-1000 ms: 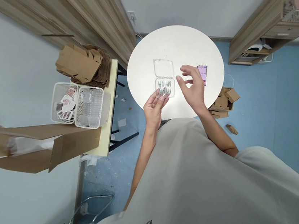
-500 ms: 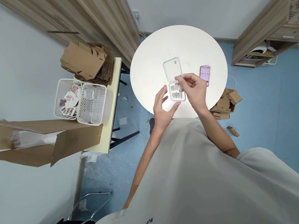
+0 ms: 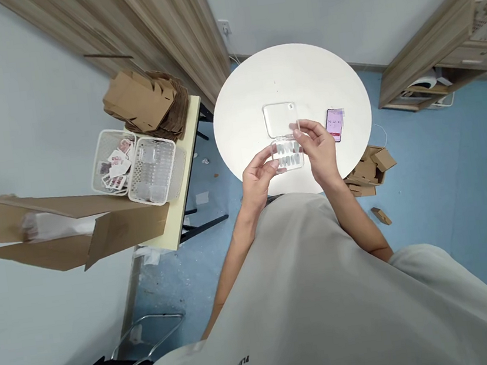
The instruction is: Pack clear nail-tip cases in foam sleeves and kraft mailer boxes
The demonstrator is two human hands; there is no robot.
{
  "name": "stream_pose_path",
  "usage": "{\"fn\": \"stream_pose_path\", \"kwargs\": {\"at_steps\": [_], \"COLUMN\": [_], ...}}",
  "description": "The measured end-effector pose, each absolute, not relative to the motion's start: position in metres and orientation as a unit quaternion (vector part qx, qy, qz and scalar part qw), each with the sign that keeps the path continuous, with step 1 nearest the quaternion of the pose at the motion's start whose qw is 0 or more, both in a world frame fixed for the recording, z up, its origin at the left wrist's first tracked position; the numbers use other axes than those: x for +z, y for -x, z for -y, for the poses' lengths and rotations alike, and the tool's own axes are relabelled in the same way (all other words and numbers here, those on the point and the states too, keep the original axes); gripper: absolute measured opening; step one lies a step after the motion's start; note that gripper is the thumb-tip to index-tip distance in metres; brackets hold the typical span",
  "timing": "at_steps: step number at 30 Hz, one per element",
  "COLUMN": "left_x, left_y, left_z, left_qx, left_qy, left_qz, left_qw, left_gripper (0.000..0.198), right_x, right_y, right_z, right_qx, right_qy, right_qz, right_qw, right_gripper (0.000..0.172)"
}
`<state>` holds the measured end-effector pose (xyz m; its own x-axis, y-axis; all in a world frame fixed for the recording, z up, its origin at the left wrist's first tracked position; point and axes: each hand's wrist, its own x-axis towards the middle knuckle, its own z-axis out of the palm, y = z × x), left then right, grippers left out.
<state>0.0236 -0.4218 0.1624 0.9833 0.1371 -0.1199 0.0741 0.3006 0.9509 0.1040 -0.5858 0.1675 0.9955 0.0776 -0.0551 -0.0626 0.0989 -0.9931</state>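
Note:
A clear hinged case (image 3: 281, 120) stands with its lid folded open away from me, over the round white table (image 3: 242, 102). Two rows of small grey-green nail-shaped pieces (image 3: 288, 160) lie in its lower half. My left hand (image 3: 257, 179) pinches the left edge of that half between thumb and fingers. At the right side, my right hand (image 3: 319, 148) has thumb and forefinger together near the hinge, holding the case's upper right corner. A phone (image 3: 334, 124) with a lit pink screen lies on the table right of my right hand.
On the left, a pale yellow side table (image 3: 167, 230) bears flattened brown cardboard (image 3: 140, 100), white baskets (image 3: 151, 170) of cards and clear cases, and an open carton (image 3: 127, 229). Small brown boxes (image 3: 368, 170) sit on the floor beyond the round table's right edge. A wooden shelf unit (image 3: 428, 59) stands far right.
My left hand has moved from beside the case to gripping its left edge. The case is now tilted and turned slightly, and its lid looks flatter. My right hand has stayed near its right side.

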Motion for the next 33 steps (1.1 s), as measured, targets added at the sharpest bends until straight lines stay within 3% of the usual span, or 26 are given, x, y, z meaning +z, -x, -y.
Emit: {"fn": "stream_pose_path", "kwargs": {"at_steps": [4,7,12,16,21,27,33], "left_x": [0.164,0.166,0.178,0.186,0.190,0.195,0.210], "left_y": [-0.023,-0.022,-0.019,-0.016,-0.015,-0.030,-0.036], "left_z": [0.422,0.422,0.428,0.434,0.422,0.403,0.406], "left_qx": [0.056,0.092,0.117,0.122,0.205,0.067,0.074], "left_qy": [-0.642,-0.705,-0.821,-0.845,-0.811,-0.712,-0.680], "left_qz": [-0.073,-0.053,0.004,0.057,-0.067,-0.069,-0.065], "left_qw": [0.761,0.701,0.559,0.517,0.544,0.695,0.727], "left_gripper": [0.059,0.058,0.048,0.043,0.050,0.045,0.043], "right_x": [0.171,0.181,0.185,0.179,0.182,0.196,0.220], "right_y": [-0.102,-0.095,-0.085,-0.086,-0.099,-0.121,-0.132], "right_z": [0.592,0.592,0.578,0.575,0.586,0.591,0.590], "right_qx": [-0.014,0.028,0.092,0.087,0.088,0.052,0.021], "right_qy": [0.729,0.741,0.716,0.685,0.678,0.685,0.692], "right_qz": [0.024,0.050,0.062,0.037,0.028,0.045,0.087], "right_qw": [0.684,0.669,0.689,0.722,0.729,0.725,0.717], "right_gripper": [0.054,0.054,0.065,0.065,0.063,0.056,0.050]}}
